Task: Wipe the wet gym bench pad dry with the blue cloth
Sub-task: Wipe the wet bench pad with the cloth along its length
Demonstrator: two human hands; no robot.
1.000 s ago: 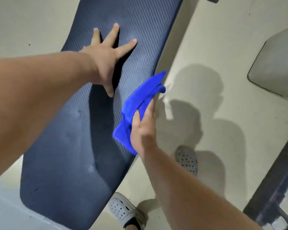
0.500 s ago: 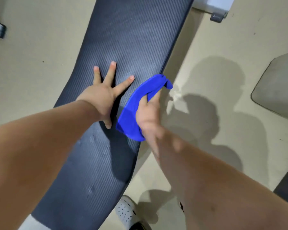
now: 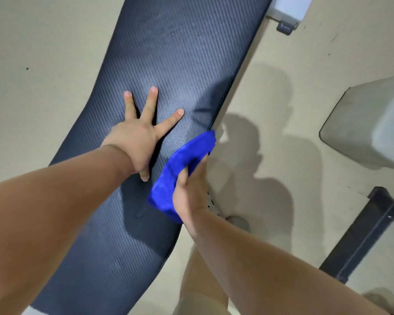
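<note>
The long, dark navy gym bench pad (image 3: 168, 53), finely ribbed, runs diagonally above a beige floor (image 3: 43, 64), with small marks dotting its lower half. A bunched bright blue cloth (image 3: 166, 189) sits against the pad's right edge, gripped by the right hand (image 3: 189, 192). The left hand (image 3: 134, 137) presses flat mid-pad, fingers spread

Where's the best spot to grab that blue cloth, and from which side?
Probably grip the blue cloth at its bunched middle, coming from the right edge of the bench pad, where it drapes; the right hand grips the folds there.
</note>
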